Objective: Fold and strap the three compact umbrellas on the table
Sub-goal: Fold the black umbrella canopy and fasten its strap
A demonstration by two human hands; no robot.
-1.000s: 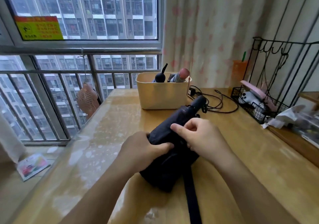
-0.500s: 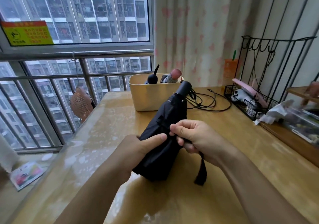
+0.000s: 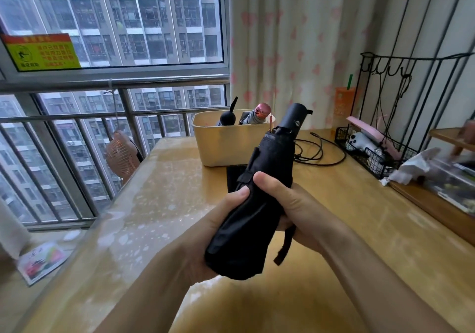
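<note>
Head view, hands (image 3: 210,230) (image 3: 295,204) gripping umbrella (image 3: 270,158), middle hidden

A cream plastic tub (image 3: 226,147) stands at the far side of the glossy wooden table (image 3: 347,217), with a loose black cable (image 3: 321,150) coiled just to its right and, further right, a black wire rack (image 3: 376,164) beside a crumpled white tissue (image 3: 416,164). Behind them hangs a pale curtain with pink hearts (image 3: 282,37), with an orange cup with a green straw (image 3: 343,106) before it. A yellow-and-red warning sticker (image 3: 42,52) is on the window glass, a small pink fan (image 3: 120,155) sits beyond the table's left edge, and a colourful printed card (image 3: 42,262) lies low at the left.
</note>
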